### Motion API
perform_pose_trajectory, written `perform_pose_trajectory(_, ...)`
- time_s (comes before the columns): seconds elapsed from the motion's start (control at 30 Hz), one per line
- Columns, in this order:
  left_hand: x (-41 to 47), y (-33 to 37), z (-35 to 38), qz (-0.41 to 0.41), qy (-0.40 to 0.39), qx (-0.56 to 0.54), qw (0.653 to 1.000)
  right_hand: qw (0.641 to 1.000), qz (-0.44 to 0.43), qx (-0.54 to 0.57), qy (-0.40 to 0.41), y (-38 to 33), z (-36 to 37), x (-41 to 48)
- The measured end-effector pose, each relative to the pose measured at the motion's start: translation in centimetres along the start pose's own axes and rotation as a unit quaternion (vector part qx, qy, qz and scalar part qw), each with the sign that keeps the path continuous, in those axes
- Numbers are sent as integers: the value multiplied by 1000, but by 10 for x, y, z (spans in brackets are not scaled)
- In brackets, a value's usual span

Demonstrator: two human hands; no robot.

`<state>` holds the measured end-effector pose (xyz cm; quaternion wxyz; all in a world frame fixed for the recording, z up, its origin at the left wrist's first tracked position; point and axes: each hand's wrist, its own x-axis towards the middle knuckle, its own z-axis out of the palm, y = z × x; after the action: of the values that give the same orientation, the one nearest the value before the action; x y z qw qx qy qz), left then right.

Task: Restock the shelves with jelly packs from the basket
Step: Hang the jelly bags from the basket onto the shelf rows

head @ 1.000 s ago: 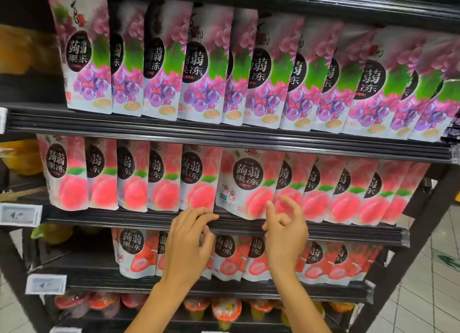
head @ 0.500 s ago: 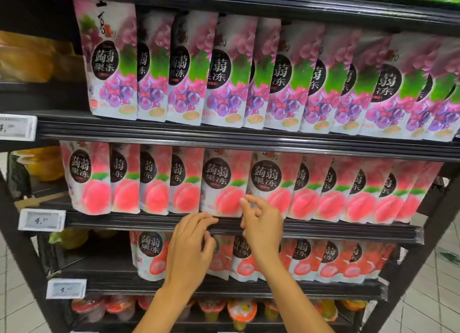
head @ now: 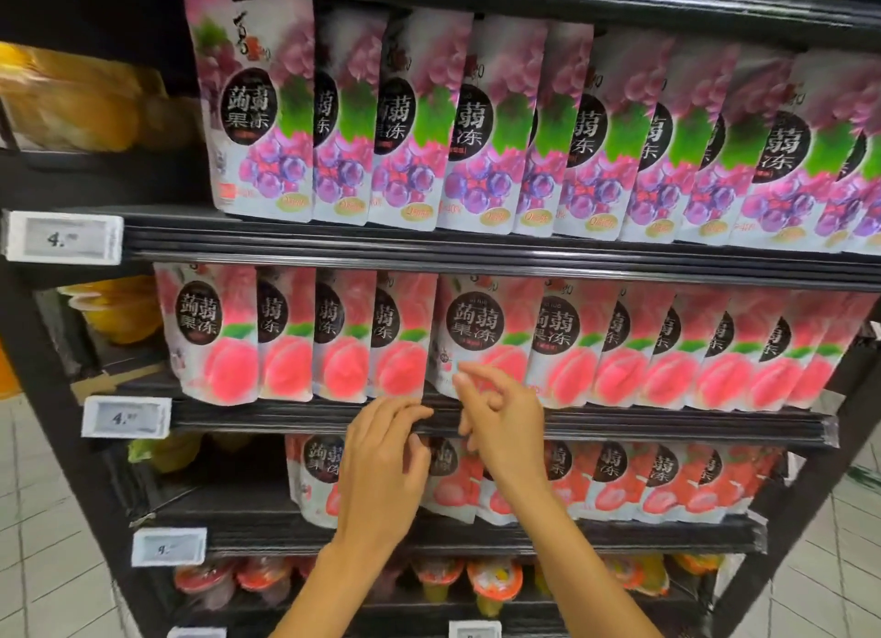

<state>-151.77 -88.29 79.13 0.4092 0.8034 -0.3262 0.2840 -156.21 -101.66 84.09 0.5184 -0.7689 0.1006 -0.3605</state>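
Just behind right fingers (head: 479, 375), peach pack (head: 476, 322)

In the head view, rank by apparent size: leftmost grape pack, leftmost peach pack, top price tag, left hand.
Leftmost grape pack
Leftmost peach pack and left hand: about alike, and the hand is nearer the camera
Top price tag

Top-row packs (head: 476, 122): white-pink, purple grapes, green leaf, black roundel with white characters. Middle-row packs (head: 562, 346): white, pink peach, green leaf, same black roundel. Lower-row packs (head: 658, 480): white, red-pink fruit. Shelf rails (head: 333, 246) black. Price tags (head: 62, 241) white. Floor tiles (head: 47, 518) white. Bags at left (head: 71, 103) yellow.
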Motion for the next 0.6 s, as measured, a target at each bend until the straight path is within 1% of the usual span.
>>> perform_pose_trajectory(0.07,2,-6,-7,-5,3,22,1000,1000,6,-4,-30,-6,16,3)
perform_pose_trajectory(0.13,2,-13,-13,-18,0,40,999,999,6,-7,-43,-9,28,6)
perform_pose_trajectory(0.2,1,-17,-17,-26,-3,45,999,999,21,-10,-35,-9,33,10)
perform_pose_trajectory(0.3,-3,-21,-21,-35,5,46,998,999,43,-23,1,-5,27,14)
perform_pose_trajectory(0.37,-6,-25,-23,-43,13,62,997,999,40,-16,12,-1,19,15)
perform_pose_trajectory(0.43,-9,-31,-26,-57,21,83,995,999,27,10,-18,-1,15,16)
perform_pose_trajectory(0.53,-13,-41,-32,-84,36,112,989,995,11,34,-89,-6,21,18)
perform_pose_trajectory(0.6,-15,-48,-38,-96,42,132,986,995,10,29,-96,-10,30,19)
